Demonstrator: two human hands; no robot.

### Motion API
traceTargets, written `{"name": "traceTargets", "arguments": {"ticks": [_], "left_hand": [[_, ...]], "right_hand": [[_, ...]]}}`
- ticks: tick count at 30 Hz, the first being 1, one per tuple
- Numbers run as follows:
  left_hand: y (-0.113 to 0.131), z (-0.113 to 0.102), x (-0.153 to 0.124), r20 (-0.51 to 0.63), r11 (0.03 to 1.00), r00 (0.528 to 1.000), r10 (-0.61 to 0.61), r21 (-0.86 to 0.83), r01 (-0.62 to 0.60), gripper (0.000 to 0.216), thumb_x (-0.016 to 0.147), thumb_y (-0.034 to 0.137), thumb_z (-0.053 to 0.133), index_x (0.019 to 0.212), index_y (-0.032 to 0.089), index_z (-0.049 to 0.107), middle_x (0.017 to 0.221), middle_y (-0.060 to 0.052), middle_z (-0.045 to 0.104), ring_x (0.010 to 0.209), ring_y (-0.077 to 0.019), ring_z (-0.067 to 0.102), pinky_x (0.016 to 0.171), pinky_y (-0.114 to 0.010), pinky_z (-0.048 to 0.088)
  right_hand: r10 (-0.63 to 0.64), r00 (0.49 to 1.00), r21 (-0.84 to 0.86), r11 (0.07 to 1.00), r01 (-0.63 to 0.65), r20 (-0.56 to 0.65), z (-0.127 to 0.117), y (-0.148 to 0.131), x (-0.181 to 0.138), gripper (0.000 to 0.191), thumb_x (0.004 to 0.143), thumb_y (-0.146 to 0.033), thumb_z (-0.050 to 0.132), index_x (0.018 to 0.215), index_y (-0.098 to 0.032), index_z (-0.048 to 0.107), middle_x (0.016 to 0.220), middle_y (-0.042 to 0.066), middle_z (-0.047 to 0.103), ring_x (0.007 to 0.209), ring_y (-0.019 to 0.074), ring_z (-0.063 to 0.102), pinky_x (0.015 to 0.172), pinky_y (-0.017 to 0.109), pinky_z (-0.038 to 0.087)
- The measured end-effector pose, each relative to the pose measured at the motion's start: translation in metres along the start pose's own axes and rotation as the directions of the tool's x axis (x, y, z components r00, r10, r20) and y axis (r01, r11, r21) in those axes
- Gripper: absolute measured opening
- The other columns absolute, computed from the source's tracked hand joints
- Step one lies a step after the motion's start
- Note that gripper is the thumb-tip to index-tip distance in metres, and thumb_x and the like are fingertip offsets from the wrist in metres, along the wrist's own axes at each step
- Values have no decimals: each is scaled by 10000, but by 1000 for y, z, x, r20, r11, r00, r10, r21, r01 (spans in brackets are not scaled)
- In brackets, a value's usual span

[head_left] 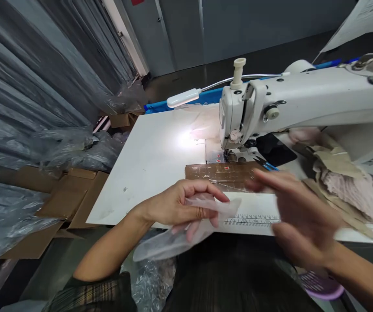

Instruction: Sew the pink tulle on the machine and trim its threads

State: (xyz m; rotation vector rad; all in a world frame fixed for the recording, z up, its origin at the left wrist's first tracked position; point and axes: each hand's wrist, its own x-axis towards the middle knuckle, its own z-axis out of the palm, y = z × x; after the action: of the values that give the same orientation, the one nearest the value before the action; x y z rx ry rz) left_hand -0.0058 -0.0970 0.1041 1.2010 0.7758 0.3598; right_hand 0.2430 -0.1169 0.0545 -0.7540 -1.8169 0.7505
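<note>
My left hand (189, 206) is closed around a piece of sheer white fabric (173, 245), which hangs from it over the table's front edge. To the right, my right hand (300, 212) is raised above the table, blurred by motion. Its fingers look spread apart, and I see nothing between them. Beyond both hands stands a white sewing machine (290, 102), its needle and presser foot above the metal plate. A brown taped board (212, 174) lies in front of the needle area. Close to my right fingers are small blue-handled thread snips (266, 163).
The white tabletop (147, 160) carries a printed ruler (248, 220) along its front edge. Fabric scraps (345, 182) are heaped at right. A lamp (183, 98) lights the machine's left side. Open cardboard boxes (66, 197) and plastic wrap lie at left; a purple basket (322, 286) sits below.
</note>
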Motion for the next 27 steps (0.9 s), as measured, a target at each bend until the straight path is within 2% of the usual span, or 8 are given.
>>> {"name": "traceTargets", "arguments": {"ticks": [3,6,9,15,18,20,22,27], "left_hand": [[5,5,11,31,999,999,11,33,-12,348,854,331,713,1158,199,604,806,-30,701,457,-85,621,322,-119,369],[4,-10,25,-111,985,989,95,157,-77,363,848,322,712,1165,182,606,800,-19,680,502,-84,621,340,-118,405],[-2,-37,40,-269,960,950,157,266,-84,389,859,348,687,1181,153,591,827,-38,678,566,-95,627,371,-128,436],[-15,-81,65,-494,894,843,215,447,33,403,866,343,638,1209,151,549,933,-83,665,708,-165,674,493,-233,528],[-14,-96,74,-497,662,784,373,734,151,405,860,304,605,1242,184,543,1047,-85,656,887,-218,663,722,-346,570],[-10,-105,81,-403,431,785,470,881,194,408,851,247,566,1256,202,546,1161,-85,624,1025,-246,618,864,-393,533],[-6,-113,93,-316,290,807,498,938,188,384,861,212,505,1241,204,566,1211,-84,601,1084,-258,588,917,-410,501],[-1,-130,146,-231,237,876,424,962,139,290,921,266,428,1055,166,665,1087,-111,644,1023,-271,617,893,-399,497]], "right_hand": [[137,939,240,946,-218,314,4,19,10,780,850,-519,665,1510,-258,342,1328,119,556,1173,266,566,983,416,480],[286,718,258,797,-546,635,4,39,23,523,865,-502,654,1271,-176,602,942,64,688,821,183,659,729,300,545],[422,582,167,693,-702,695,-1,59,34,406,843,-496,670,1050,-147,682,753,12,652,625,133,612,587,249,503],[607,675,-39,755,-654,420,-6,92,58,367,796,-392,708,1069,-153,653,747,14,646,641,149,588,546,248,445],[652,729,-318,750,-580,206,-4,99,64,330,819,-404,668,1036,-156,664,697,22,639,613,176,588,531,271,420],[630,764,-456,725,-516,136,-3,100,64,343,827,-431,658,1038,-160,664,698,32,651,620,194,602,539,283,411],[591,796,-490,737,-465,134,-1,100,62,348,845,-443,639,1058,-168,654,722,34,668,631,198,616,554,285,412],[523,843,-493,771,-403,129,2,94,55,300,882,-393,582,1071,-163,623,704,26,655,622,185,608,568,274,398]]}}
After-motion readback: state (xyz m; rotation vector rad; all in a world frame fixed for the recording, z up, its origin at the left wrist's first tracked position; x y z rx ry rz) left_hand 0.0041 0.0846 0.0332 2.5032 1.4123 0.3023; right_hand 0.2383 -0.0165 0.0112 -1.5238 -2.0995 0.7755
